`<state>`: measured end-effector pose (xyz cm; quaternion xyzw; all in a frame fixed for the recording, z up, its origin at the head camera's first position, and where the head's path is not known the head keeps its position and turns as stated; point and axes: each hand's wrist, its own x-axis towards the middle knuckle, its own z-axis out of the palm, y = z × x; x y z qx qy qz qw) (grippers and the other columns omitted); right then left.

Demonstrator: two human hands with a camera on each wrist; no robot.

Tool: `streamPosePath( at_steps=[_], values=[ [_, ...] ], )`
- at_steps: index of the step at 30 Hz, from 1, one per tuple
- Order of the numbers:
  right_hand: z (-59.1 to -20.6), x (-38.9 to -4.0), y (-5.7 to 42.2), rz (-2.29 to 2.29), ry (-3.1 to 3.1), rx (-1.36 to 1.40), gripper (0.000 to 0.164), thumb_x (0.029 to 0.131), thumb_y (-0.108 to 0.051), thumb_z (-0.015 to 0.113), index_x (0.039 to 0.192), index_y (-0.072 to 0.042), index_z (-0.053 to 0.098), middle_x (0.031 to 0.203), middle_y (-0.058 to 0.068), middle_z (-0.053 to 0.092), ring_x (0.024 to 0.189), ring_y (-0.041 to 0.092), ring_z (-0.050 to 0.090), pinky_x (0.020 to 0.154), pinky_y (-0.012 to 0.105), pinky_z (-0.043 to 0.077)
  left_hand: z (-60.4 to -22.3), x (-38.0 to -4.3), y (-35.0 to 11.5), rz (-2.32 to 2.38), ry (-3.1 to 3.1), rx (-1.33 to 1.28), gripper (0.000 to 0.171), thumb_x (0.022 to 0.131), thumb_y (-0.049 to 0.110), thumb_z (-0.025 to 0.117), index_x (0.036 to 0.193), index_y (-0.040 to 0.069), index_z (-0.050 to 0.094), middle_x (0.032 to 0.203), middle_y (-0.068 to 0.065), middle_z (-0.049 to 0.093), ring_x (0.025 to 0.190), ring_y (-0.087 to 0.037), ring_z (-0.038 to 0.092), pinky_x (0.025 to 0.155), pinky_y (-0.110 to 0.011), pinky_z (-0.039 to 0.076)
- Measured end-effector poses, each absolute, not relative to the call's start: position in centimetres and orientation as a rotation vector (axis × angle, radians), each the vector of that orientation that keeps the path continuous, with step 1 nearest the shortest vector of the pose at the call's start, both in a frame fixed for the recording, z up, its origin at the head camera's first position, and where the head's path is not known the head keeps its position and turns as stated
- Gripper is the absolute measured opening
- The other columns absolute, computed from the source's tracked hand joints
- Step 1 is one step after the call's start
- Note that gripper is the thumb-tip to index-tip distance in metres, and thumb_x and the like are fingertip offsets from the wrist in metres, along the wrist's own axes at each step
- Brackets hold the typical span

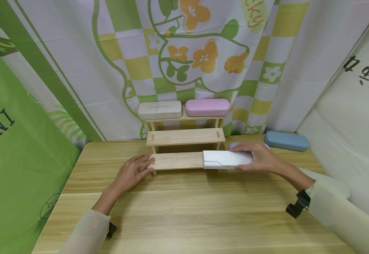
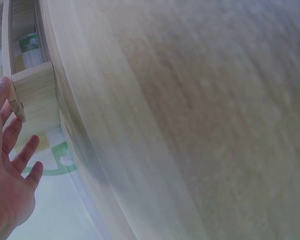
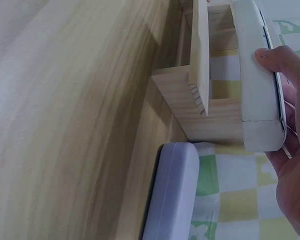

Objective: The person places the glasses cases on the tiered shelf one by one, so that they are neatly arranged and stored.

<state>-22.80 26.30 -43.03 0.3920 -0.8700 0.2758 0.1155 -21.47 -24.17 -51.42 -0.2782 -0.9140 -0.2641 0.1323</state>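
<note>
My right hand point(image 1: 260, 157) grips a long white glasses case point(image 1: 222, 158), thumb along one side and fingers along the other. In the head view the case overlaps the right end of the lowest step of a three-tier wooden stand point(image 1: 178, 161); the right wrist view shows a gap between case and board. At the other end of that step, my left hand point(image 1: 133, 171) rests fingertips on the board's edge, the remaining fingers loosely extended. A beige glasses case point(image 1: 160, 109) and a pink one point(image 1: 207, 107) lie side by side on the top step.
A lavender glasses case point(image 3: 171, 192) lies on the wooden table point(image 1: 184, 211), mostly hidden behind my right hand in the head view. Farther right is a blue glasses case point(image 1: 286, 140). Patterned curtain point(image 1: 133, 46) hangs right behind the stand, with cloth at both sides.
</note>
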Motion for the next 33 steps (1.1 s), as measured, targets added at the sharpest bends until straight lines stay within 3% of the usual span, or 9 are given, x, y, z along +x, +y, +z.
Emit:
streamPosePath(
  at_steps=[11,33],
  values=[
    [-42.1,-23.6,24.5,0.838,-2.506,1.185,0.054,0.068,-0.021,0.099,0.118,-0.012,0.081,0.111,0.006,0.081,0.094,0.020,0.074,0.067,0.029,0.057,-51.5,-21.6,-24.2,-0.769,-2.649,-0.815,0.045,0.094,0.022,0.083,0.135,0.006,0.072,0.146,-0.016,0.062,0.131,-0.048,0.061,0.105,-0.065,0.052],
    [-41.6,-25.6,20.2,0.933,-2.500,1.165,0.049,0.073,-0.021,0.097,0.118,-0.009,0.081,0.112,0.007,0.080,0.092,0.023,0.076,0.066,0.032,0.059,-51.4,-21.4,-24.2,-0.787,-2.660,-0.810,0.046,0.094,0.023,0.083,0.135,0.007,0.072,0.147,-0.017,0.062,0.131,-0.049,0.061,0.105,-0.065,0.052]
  ],
)
